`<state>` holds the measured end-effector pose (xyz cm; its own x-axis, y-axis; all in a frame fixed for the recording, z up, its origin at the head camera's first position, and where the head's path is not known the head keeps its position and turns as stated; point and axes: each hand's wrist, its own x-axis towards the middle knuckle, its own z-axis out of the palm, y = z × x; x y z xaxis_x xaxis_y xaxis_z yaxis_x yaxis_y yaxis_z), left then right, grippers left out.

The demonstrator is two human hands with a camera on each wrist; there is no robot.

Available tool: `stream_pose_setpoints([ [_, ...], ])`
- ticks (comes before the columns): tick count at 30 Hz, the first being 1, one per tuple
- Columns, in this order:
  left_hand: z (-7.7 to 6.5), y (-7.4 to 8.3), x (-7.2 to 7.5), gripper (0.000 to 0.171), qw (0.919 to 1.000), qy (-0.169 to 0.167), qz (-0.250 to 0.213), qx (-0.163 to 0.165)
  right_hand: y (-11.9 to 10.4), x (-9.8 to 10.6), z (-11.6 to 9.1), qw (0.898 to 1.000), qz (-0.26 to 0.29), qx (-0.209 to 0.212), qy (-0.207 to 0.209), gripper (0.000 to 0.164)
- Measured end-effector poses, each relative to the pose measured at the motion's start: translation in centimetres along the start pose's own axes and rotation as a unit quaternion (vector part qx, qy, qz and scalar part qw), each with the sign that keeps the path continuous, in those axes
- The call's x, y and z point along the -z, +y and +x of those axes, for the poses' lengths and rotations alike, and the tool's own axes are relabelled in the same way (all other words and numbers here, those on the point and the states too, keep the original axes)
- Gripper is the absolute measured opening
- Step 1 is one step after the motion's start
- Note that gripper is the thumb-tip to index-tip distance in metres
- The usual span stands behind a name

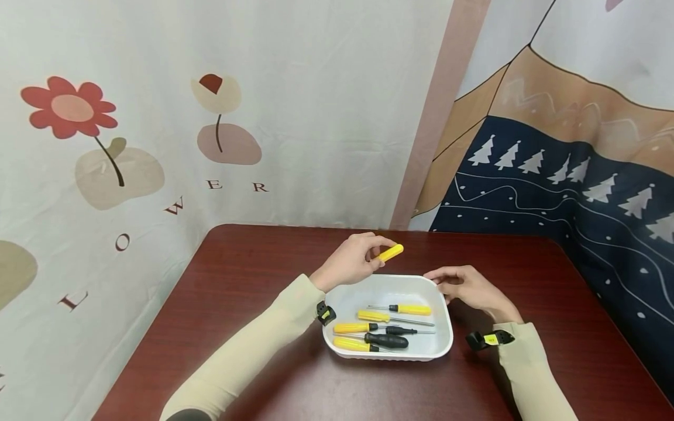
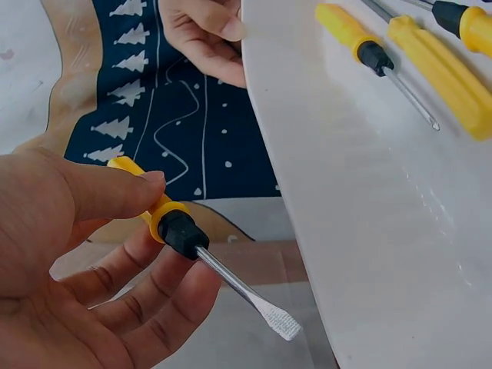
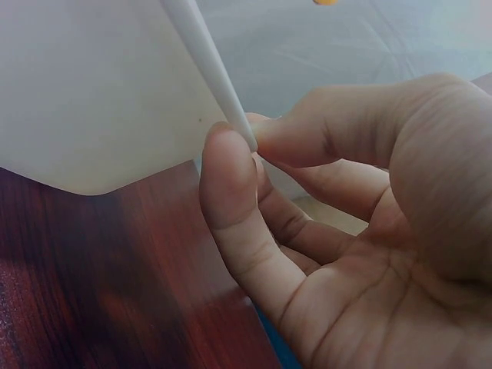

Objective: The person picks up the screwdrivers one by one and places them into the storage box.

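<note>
My left hand (image 1: 354, 260) pinches a small flat-blade screwdriver (image 2: 231, 273) by its yellow handle, above the back left of a white plastic tray (image 1: 442, 339). A black collar sits between its handle and its bare metal blade, which points away from the fingers in the left wrist view. At the tray's back right corner, my right hand (image 1: 474, 287) pinches the rim between thumb and fingers. Inside the tray lie several screwdrivers, among them a yellow-handled one (image 1: 413, 309) at the back and a thick black-handled one (image 1: 387, 340) near the front.
The tray stands on a dark red wooden table (image 1: 253, 275), toward its front middle. Behind the table's far edge hangs a pale curtain (image 1: 326, 117) printed with flowers and letters. A dark blue cloth with white trees (image 1: 526, 193) hangs at the right.
</note>
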<state>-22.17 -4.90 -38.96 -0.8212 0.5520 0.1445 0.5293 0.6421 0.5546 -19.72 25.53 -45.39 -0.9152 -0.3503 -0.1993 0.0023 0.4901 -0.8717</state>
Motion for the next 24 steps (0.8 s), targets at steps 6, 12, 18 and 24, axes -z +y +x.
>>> stream_pose_setpoints([
  [6,0.2,0.4,-0.5,0.043,0.9997,-0.022,0.009,0.001,0.0,-0.1,0.2,1.0,0.0,-0.001,0.002,0.032],
  [12,0.5,0.7,-1.0,0.042,0.9986,-0.038,0.037,0.0,0.1,-0.1,0.4,1.0,-0.002,0.002,0.001,0.032],
  [18,0.9,0.8,-1.4,0.039,0.9971,-0.054,0.053,-0.009,0.1,-0.1,0.5,1.0,-0.004,-0.002,0.003,0.032],
  [24,1.3,0.9,-2.0,0.036,0.994,-0.076,0.074,-0.027,0.0,-0.2,0.5,1.0,-0.001,-0.007,0.006,0.033],
])
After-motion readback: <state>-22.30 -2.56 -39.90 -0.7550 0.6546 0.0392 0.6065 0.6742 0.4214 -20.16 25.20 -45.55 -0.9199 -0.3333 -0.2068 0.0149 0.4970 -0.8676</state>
